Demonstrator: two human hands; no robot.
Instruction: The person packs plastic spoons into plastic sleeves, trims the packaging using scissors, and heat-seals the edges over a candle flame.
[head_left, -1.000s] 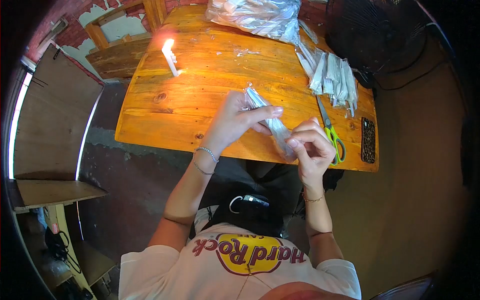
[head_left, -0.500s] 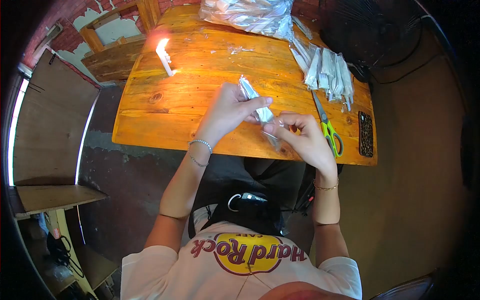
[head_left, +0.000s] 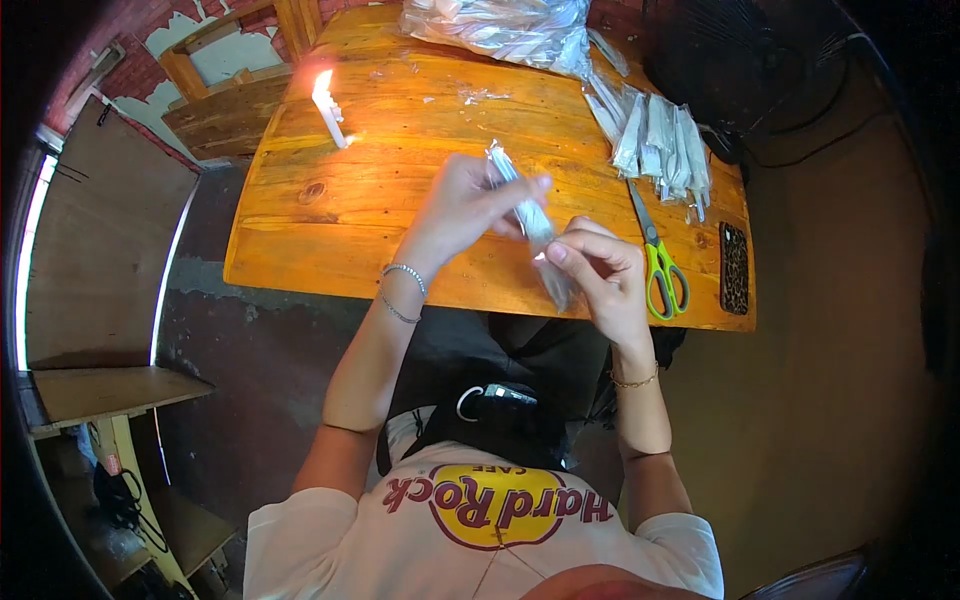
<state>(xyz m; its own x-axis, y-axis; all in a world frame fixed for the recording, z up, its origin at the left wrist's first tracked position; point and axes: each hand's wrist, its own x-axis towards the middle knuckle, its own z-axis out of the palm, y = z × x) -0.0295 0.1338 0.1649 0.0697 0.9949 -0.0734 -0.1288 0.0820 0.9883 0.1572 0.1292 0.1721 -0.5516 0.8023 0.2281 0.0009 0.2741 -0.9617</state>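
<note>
To the left of the scissors point(head_left: 653, 245), over the tabletop point(head_left: 400, 110), the left hand point(head_left: 470, 205) has its fingers clamped on a slim plastic packet point(head_left: 531, 218). The right hand point(head_left: 605, 280), between packet and scissors, pinches the packet's nearer part. Well left of the scissors burns a candle point(head_left: 330, 120); just beyond their blades lie more packets point(head_left: 655, 145), farther beyond a bulging clear bag point(head_left: 510, 35). A leopard-patterned phone point(head_left: 734, 268) lies right of them.
</note>
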